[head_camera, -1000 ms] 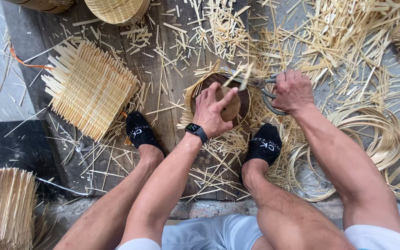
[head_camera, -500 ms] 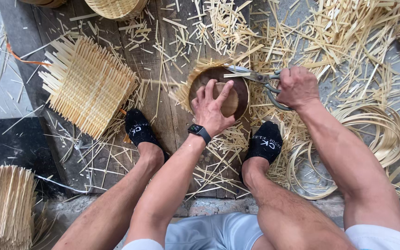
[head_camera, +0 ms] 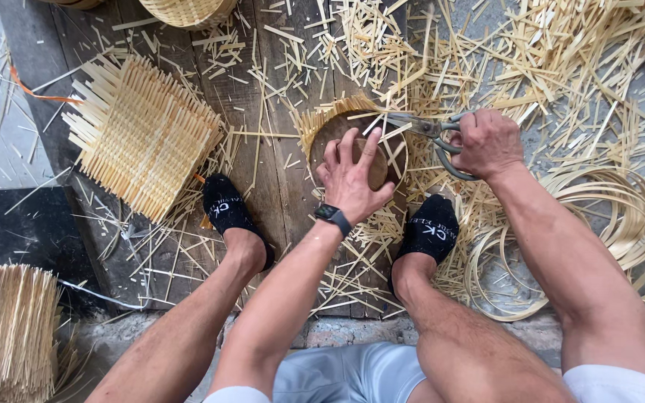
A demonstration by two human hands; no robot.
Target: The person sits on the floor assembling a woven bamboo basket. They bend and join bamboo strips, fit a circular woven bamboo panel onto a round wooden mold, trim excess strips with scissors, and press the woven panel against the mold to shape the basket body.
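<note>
The left hand (head_camera: 352, 177) presses flat, fingers spread, on the round woven piece (head_camera: 358, 153), now turned; the right hand (head_camera: 489, 143) grips scissors (head_camera: 421, 128), blades advanced along its untrimmed rim.

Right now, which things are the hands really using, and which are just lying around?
In use:
left hand pressing on the round mould
woven bamboo piece under the mould
right hand holding the scissors

Lying about:
square woven mat
bundle of mats
coiled bamboo strips
finished basket
bamboo offcuts
</note>
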